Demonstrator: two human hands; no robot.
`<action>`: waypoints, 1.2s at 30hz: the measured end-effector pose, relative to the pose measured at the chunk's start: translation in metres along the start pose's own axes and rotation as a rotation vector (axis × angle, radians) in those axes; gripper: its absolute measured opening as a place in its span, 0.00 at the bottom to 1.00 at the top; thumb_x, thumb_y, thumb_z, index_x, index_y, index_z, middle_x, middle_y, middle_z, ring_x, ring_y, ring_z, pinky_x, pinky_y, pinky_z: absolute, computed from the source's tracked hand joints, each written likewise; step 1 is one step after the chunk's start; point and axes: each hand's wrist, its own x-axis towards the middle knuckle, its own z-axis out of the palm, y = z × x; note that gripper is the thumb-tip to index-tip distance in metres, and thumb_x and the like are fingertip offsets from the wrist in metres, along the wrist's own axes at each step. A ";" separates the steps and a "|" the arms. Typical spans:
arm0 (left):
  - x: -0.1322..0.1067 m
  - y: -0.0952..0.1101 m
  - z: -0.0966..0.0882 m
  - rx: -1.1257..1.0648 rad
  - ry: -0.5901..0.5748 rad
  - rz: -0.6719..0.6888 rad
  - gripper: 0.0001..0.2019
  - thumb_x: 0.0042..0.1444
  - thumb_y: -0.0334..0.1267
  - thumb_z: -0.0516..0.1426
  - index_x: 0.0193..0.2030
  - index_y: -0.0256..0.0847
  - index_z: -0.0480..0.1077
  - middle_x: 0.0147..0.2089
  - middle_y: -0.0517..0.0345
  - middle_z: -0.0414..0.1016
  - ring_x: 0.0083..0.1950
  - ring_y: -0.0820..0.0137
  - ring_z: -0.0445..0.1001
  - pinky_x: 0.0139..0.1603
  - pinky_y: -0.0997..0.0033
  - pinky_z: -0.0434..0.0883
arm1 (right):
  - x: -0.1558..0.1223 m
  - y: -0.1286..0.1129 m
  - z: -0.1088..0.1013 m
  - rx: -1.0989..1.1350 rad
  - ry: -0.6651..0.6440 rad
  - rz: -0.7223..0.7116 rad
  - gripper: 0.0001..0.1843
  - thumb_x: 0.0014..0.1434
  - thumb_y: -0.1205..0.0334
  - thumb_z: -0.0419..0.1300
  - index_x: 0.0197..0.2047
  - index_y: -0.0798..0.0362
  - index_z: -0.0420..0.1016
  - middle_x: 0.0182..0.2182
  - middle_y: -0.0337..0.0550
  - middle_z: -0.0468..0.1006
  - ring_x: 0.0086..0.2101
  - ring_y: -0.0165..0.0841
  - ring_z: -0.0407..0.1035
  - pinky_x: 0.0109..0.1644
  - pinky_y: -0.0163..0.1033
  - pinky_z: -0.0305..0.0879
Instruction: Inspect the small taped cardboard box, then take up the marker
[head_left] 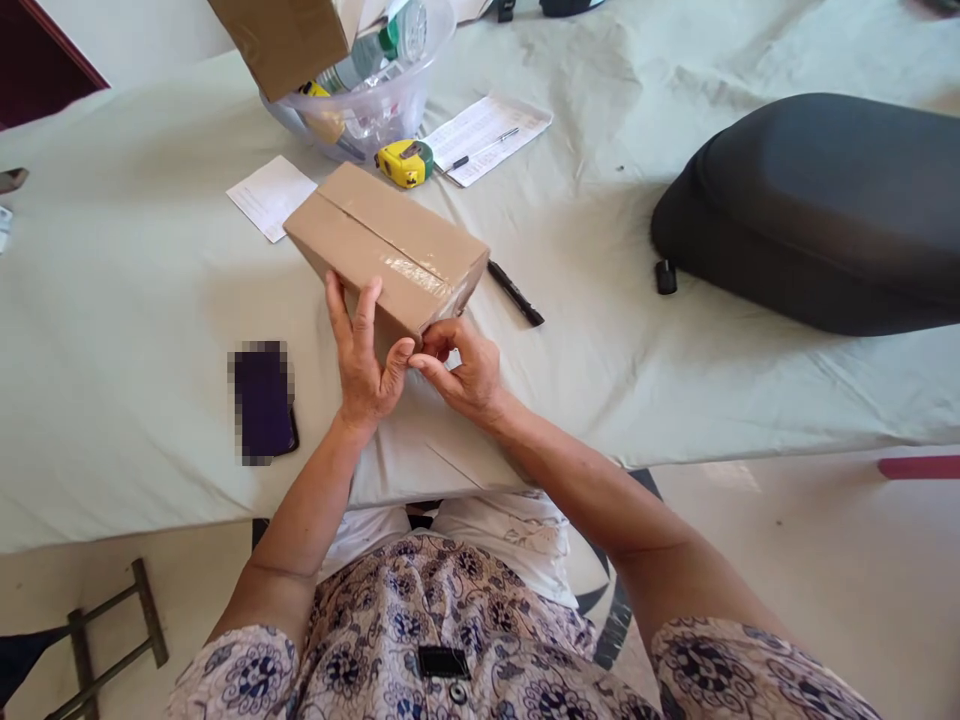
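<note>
Brown rectangular cardboard box (386, 235) with shiny clear tape is sitting just above centre frame, angled on the bench (585, 400) with the pale green cloth. Left hand (364, 365) is open, fingers spread along the near long side. Right hand (472, 375) is curled at the lower corner, thumb close to the other thumb; can't tell if it's pinching anything. Black pen-shaped marker (516, 293) lies just right of the box, a yellow-and-green tape measure (405, 163) above it, and a big dark rounded case (817, 215) fills the upper right.
</note>
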 end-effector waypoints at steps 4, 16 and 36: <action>-0.003 0.000 0.003 -0.021 -0.009 0.026 0.42 0.57 0.70 0.54 0.71 0.47 0.58 0.80 0.42 0.41 0.81 0.48 0.45 0.77 0.45 0.56 | 0.007 -0.003 -0.008 0.037 0.034 0.051 0.28 0.65 0.34 0.59 0.29 0.51 0.70 0.22 0.36 0.72 0.23 0.26 0.63 0.28 0.35 0.62; -0.004 0.004 0.001 0.099 -0.011 0.166 0.38 0.59 0.65 0.54 0.69 0.46 0.57 0.77 0.39 0.43 0.78 0.47 0.52 0.70 0.45 0.67 | 0.026 0.019 -0.036 -0.032 0.467 0.353 0.31 0.63 0.32 0.58 0.26 0.51 0.64 0.19 0.32 0.63 0.21 0.25 0.59 0.26 0.33 0.57; 0.011 -0.009 -0.005 -0.348 0.359 -0.276 0.34 0.58 0.64 0.48 0.64 0.44 0.60 0.66 0.46 0.65 0.67 0.56 0.70 0.65 0.58 0.72 | 0.020 0.029 -0.032 0.228 0.106 0.365 0.25 0.63 0.34 0.61 0.47 0.48 0.77 0.45 0.43 0.79 0.36 0.29 0.75 0.38 0.36 0.76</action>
